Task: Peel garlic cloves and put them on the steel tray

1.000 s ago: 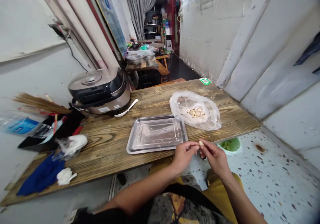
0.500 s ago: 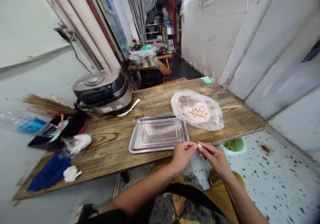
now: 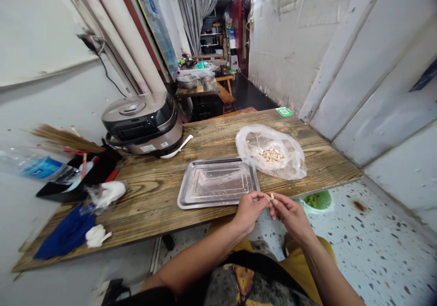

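Note:
Just past the table's front edge, my left hand and my right hand meet fingertip to fingertip. Between them is a small pale garlic clove, pinched by both hands. Above my hands, a clear plastic bag lies spread open with a heap of garlic cloves in it. A shallow metal tray rests to the left, its near right corner close to my left hand. Small wet-looking bits are scattered on its bottom.
On the wooden table stand a rice cooker, a white spoon, a black box, a plastic bottle, a blue cloth and crumpled tissue. A green basin sits low at the right.
The view has shifted slightly. Both hands stay together at the same spot, and the clove has turned a little more upright between the fingertips.

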Demonstrator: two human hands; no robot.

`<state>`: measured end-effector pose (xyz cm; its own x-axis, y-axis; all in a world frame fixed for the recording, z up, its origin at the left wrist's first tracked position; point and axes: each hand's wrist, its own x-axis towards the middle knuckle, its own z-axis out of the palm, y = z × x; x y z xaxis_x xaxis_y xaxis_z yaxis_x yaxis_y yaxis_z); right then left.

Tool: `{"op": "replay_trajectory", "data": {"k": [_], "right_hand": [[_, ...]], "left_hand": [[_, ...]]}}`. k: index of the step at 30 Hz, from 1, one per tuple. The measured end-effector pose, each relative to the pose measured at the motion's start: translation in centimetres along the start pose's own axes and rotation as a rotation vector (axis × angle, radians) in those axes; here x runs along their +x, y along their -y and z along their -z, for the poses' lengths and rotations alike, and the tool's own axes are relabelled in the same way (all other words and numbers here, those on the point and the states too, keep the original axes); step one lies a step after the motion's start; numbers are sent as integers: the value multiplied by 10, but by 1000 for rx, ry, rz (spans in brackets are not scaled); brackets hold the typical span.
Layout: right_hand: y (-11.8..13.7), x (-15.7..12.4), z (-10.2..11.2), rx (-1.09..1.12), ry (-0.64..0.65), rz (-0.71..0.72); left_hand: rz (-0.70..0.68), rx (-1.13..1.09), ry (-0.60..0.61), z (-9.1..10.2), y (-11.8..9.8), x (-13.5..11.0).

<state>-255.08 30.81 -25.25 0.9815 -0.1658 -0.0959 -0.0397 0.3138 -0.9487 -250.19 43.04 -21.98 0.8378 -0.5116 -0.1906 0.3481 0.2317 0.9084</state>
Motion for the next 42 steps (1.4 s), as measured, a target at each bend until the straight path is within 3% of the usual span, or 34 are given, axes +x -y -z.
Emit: {"op": "replay_trajectory", "data": {"k": [8,12,19,25,32,42], "right_hand": [[18,-4,-13,228,-71,-154],[17,-8,-16,117,-59,-112],[-2,-19,-6,-224,-82,-10],[-12,-23,2,-285,-128,1],[-11,-26,9,-369,-119,57],[-11,-29,8,-329,-48,54]], "left_hand": [[37,-93,85,14,-5,-7],[96,-253,121,18,-5,-7],[167,-132,115,19,14,0],[91,35,41,15,32,0],[73,42,27,4,26,-6],[56,28,-21,11,34,-11]]}}
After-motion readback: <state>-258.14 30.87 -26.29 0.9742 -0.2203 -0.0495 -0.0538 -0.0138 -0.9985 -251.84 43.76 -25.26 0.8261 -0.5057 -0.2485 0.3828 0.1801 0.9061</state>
